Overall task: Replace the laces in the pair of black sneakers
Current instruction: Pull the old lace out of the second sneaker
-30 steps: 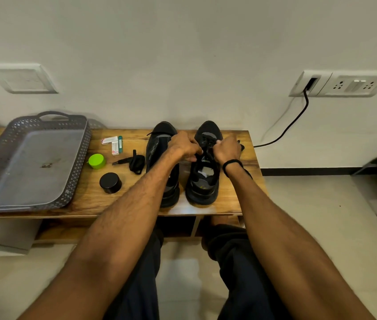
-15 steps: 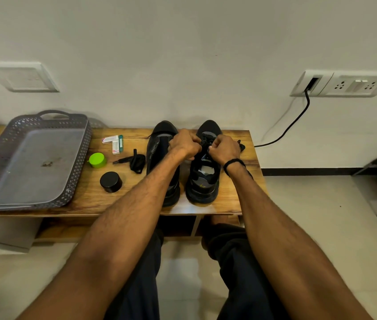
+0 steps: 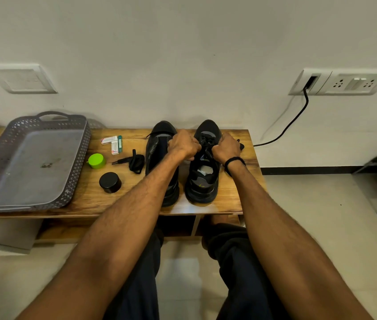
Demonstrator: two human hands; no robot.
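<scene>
Two black sneakers stand side by side on the wooden bench [image 3: 229,195], toes toward the wall. My left hand [image 3: 184,145] and my right hand [image 3: 226,146] are both curled over the lacing area of the right sneaker [image 3: 203,179], each pinching an end of its black lace [image 3: 206,140]. The hands sit a little apart with the lace between them. The left sneaker [image 3: 157,144] is partly hidden under my left forearm. A loose black lace [image 3: 134,161] lies bundled on the bench left of the shoes.
A grey perforated tray [image 3: 32,162] fills the bench's left end. Between it and the shoes lie a green cap [image 3: 96,160], a black round tin [image 3: 110,182] and small white-green boxes [image 3: 112,144]. A black cable [image 3: 284,130] runs from the wall socket past the bench's right edge.
Both hands have shifted up toward the toe of the right sneaker and spread slightly apart, drawing the lace. The shoes and other items have stayed put.
</scene>
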